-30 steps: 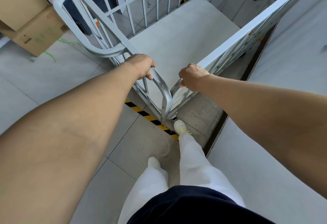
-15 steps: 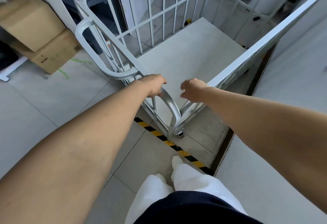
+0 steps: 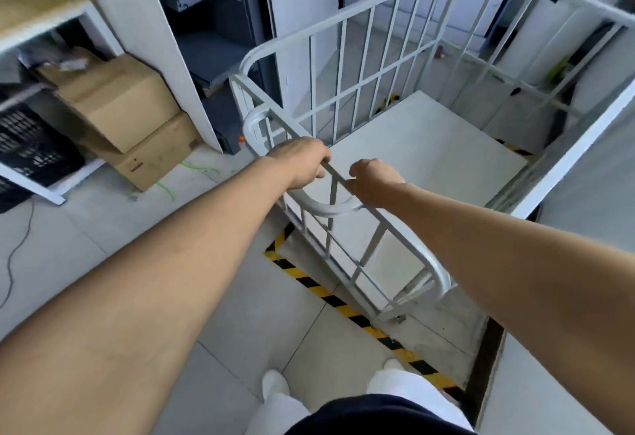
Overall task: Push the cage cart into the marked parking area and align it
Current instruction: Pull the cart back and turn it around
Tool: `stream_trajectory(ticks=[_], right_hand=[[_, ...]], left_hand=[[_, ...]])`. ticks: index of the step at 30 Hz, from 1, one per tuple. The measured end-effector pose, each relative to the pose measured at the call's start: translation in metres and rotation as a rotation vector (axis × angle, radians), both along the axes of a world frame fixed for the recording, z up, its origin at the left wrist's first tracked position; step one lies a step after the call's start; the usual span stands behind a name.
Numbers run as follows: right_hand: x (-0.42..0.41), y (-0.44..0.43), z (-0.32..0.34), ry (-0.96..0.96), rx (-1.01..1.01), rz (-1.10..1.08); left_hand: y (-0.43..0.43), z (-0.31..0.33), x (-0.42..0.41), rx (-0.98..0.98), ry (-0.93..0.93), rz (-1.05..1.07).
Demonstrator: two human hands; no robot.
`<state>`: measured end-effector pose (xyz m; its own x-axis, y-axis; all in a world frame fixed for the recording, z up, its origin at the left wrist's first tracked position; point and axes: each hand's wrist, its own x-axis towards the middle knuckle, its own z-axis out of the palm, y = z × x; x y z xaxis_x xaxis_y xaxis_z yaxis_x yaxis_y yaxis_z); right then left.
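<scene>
While our left hand (image 3: 299, 162) grips the cart (image 3: 426, 159) rail, our right hand (image 3: 372, 182) curls on it alongside. Striped tape (image 3: 347, 307) runs under the cart's near edge.

1. Cage cart (image 3: 395, 146) interior: bare deck, open from above.
2. Left of cart: cardboard boxes (image 3: 127, 115) and white pillar (image 3: 165, 39) near its corner.
3. Right: wall (image 3: 584, 194) just beside cart rail.
4. Floor (image 3: 240, 314) at near edge clear.

The barred metal cage cart (image 3: 371, 97) is pale grey-white with a plain off-white deck, and the striped floor tape (image 3: 347, 307) below it alternates yellow and black. The stacked cardboard boxes (image 3: 137, 125) are tan-brown beside thin, seemingly green cords (image 3: 165, 187) on light grey tiles (image 3: 68, 238).
</scene>
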<state>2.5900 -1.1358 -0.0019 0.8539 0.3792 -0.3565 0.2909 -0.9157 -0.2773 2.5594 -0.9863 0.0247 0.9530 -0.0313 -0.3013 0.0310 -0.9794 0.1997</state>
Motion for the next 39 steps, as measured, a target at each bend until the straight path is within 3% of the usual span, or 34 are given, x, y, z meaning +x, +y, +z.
stream_trajectory(ticks=[9,24,39], right_hand=[[0.005,0.136,0.012,-0.065,0.074,-0.143],[0.158,0.321,0.011,-0.086,0.083,-0.205],[0.241,0.441,-0.008,-0.072,0.065,-0.605]], left_hand=[[0.13,0.02,0.018,-0.021,-0.041,-0.078],[0.304,0.027,0.166,0.025,-0.002,-0.143],[0.427,0.022,0.3,0.066,0.038,-0.559]])
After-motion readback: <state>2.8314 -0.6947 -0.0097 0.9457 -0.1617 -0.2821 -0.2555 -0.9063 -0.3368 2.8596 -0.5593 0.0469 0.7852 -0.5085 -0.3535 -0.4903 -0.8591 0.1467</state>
